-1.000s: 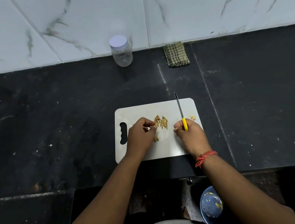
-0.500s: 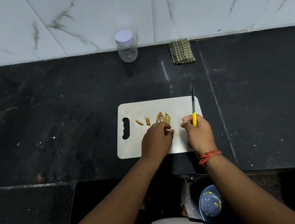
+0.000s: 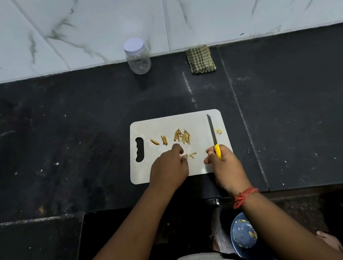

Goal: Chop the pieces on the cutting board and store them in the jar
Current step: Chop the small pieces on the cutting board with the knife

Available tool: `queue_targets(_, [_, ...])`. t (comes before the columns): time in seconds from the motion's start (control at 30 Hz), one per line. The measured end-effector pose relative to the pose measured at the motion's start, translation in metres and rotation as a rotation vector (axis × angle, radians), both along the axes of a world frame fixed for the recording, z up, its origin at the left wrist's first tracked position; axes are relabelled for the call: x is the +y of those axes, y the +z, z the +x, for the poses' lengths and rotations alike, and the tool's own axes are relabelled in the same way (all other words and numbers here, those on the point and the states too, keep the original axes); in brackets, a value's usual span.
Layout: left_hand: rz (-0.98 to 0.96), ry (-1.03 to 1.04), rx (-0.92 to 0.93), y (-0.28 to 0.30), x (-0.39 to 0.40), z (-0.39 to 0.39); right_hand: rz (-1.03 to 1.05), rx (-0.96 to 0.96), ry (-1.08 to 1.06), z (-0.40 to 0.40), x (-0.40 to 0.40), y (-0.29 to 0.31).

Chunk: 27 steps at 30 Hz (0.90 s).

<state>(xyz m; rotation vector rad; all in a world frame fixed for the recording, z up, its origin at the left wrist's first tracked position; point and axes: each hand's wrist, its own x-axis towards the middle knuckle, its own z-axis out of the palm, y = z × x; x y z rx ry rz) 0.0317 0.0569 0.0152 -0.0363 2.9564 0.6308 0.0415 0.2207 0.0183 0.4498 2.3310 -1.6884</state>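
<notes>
**Knife raised over the board, strips laid out for chopping**

A white cutting board (image 3: 165,126) lies on the black stone counter (image 3: 58,133), its handle slot at its left end. Pale yellow-brown strips (image 3: 182,137) lie in a loose cluster near the board's middle, with two smaller lots to their left, toward the slot, and a tiny yellow scrap (image 3: 219,131) by the board's right edge. The right hand (image 3: 224,166), a red thread (image 3: 244,196) at its wrist, is clenched around the yellow handle of a knife (image 3: 212,133); the blade points away from the person, along the board's right side. The left hand (image 3: 169,169) rests on the board's near part, fingers curled, its fingertips at a small piece (image 3: 192,155); whether it pinches that piece cannot be told. The clear jar (image 3: 138,60), its white lid on, stands well beyond the board against the marble wall, with a folded checked cloth (image 3: 201,60) to its right. A blue bowl (image 3: 242,232) sits below the counter's edge, nearer the person than the board.
</notes>
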Motion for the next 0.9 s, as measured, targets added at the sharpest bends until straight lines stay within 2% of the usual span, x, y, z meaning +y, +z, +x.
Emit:
queue_targets(0.17, [0.005,-0.113,0.062,-0.01,-0.007,0.01,0.145,0.053,0.209,0.033,-0.001,0.002])
queue_targets(0.4, [0.051,-0.03,0.075,-0.021,-0.001,0.016,0.362,0.061,0.417,0.054,-0.003,-0.007])
queue_targets(0.9, [0.037,0.0,0.106,-0.027,0.002,0.02,0.502,-0.054,0.48,0.058,-0.001,-0.003])
